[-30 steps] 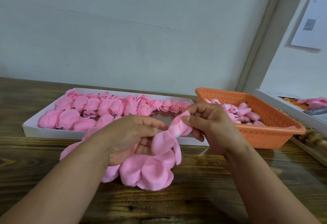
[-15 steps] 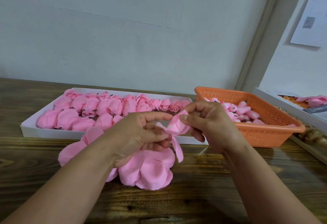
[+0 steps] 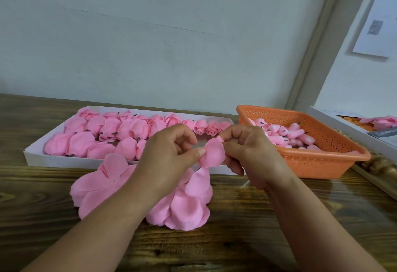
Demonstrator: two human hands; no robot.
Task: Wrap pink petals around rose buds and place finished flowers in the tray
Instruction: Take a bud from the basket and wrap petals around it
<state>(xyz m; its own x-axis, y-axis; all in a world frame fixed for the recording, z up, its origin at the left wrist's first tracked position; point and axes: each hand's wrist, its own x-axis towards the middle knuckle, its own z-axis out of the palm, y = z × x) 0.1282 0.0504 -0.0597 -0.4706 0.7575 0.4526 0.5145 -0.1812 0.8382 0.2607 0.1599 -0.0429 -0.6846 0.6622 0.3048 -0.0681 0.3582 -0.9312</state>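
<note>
A pink petal (image 3: 212, 153) is held up between both hands over the table. My left hand (image 3: 167, 155) pinches its left edge with thumb and fingers. My right hand (image 3: 249, 149) grips a rose bud (image 3: 220, 139) behind the petal, mostly hidden by the fingers. A pile of loose pink petals (image 3: 137, 194) lies on the wooden table under my hands. Behind, the white tray (image 3: 34, 155) holds several finished pink flowers (image 3: 120, 130). The orange basket (image 3: 318, 164) at right holds several bare buds (image 3: 292, 134).
The wooden table (image 3: 257, 228) stretches to the near edge. A grey wall stands close behind the tray. At far right a white box (image 3: 335, 121) holds more pink flowers, with a carved wooden rail (image 3: 378, 164) beside the basket.
The petal, which hung loosely from the bud, now lies spread against it. My left hand rose and moved right to pinch the petal's edge. The camera shifted slightly.
</note>
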